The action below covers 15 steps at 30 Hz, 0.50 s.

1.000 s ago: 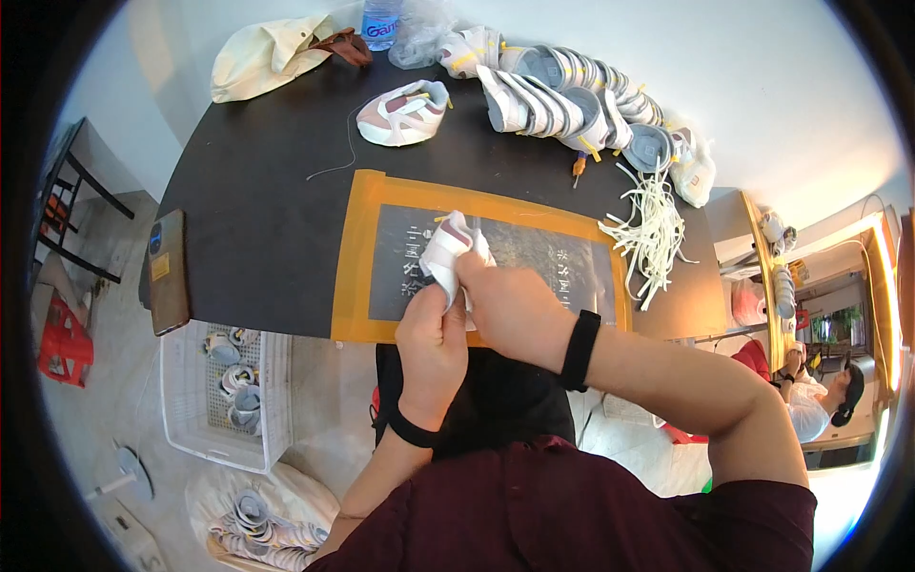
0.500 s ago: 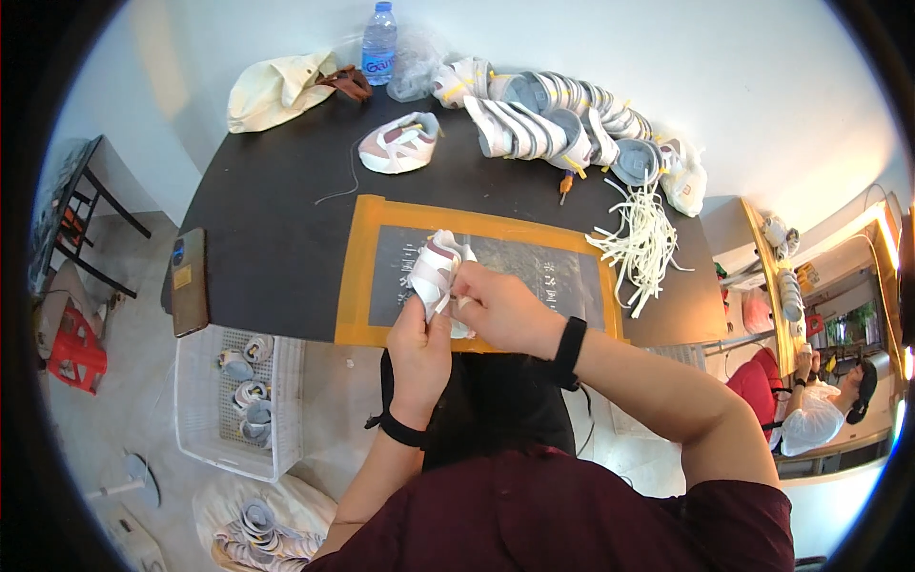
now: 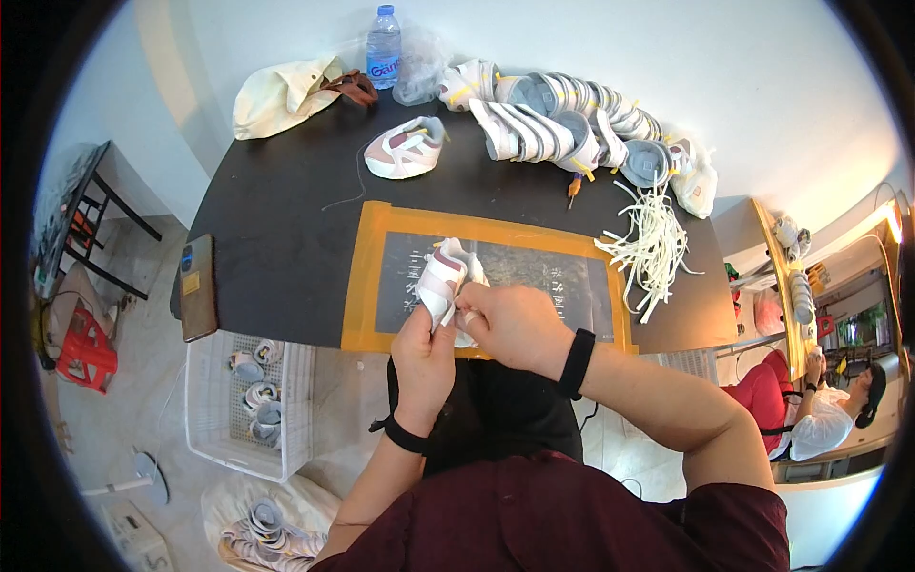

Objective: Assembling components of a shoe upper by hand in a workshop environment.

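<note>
A white and mauve shoe upper [image 3: 441,276] is held over a dark board at the table's near edge. My left hand [image 3: 424,357] grips its lower left end between thumb and fingers. My right hand [image 3: 519,324] is closed at its right side, fingertips pinched against the white material. Whether a lace or thread is also in that pinch is hidden by the fingers. A second white and mauve shoe upper [image 3: 408,150] rests farther back on the table. To the right lies a bundle of flat white laces [image 3: 650,253].
Rows of stacked shoe uppers [image 3: 534,133] line the table's back, near a water bottle [image 3: 383,48] and a cream cloth bag [image 3: 281,100]. A phone [image 3: 198,288] sits at the left edge. Below stands a white basket [image 3: 303,419] holding uppers. Another person [image 3: 820,415] sits far right.
My hands remain on the same shoe upper, with the right fingers shifted slightly along its side. The whole view has shifted a little.
</note>
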Tool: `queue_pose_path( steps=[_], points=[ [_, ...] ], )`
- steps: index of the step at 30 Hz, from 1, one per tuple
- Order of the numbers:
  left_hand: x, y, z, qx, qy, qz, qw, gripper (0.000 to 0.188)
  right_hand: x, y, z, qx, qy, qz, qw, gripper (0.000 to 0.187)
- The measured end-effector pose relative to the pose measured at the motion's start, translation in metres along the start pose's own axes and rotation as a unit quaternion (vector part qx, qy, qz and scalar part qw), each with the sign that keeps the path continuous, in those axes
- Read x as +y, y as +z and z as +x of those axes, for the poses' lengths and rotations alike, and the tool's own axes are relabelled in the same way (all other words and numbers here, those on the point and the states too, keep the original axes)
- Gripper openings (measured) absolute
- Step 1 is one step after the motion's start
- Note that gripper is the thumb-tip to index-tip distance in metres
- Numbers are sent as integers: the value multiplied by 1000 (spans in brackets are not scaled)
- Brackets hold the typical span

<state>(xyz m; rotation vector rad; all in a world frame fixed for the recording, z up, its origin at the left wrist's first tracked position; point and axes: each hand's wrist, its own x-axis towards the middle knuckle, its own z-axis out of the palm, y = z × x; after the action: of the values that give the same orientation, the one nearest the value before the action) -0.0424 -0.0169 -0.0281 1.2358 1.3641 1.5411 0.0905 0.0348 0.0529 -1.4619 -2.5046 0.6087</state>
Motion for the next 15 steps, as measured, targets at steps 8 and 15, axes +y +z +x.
queue_pose_path(
  steps=[8, 15],
  points=[
    [0, 0, 6, 5, -23, 14, 1000, 19, 4, 15, 12, 9, -16, -4, 1000, 16],
    [-4, 7, 3, 11, 27, 61, 998, 22, -14, -14, -15, -14, -68, -111, 991, 19]
  ],
)
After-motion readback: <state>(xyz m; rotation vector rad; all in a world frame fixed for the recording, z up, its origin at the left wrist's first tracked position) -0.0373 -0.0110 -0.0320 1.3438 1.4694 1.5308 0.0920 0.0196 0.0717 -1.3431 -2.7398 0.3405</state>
